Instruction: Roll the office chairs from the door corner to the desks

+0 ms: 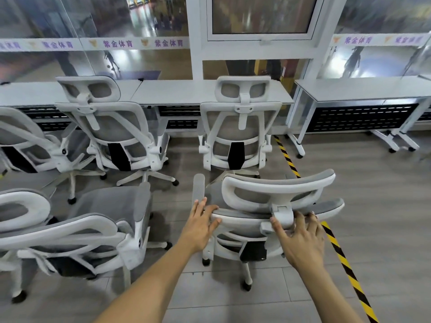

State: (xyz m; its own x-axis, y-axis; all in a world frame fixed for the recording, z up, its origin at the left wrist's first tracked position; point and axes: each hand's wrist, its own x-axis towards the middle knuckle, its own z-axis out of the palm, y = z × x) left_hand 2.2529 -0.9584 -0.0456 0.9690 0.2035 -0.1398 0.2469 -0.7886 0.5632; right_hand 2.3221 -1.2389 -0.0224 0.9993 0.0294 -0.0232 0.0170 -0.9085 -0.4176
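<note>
Both hands (200, 227) rest on the chair's backrest (242, 215).

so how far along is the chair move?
Done: two chairs parked at the desk. In hand: left hand and right hand on the top of the backrest of the nearest chair. Left: the right desk has no chair.

Both forearms bare, left hand (201, 226) and right hand (300, 238) ungloved.

head cam | looks forward-down | near: chair back (277, 206) | far: desks (210, 92)
</note>
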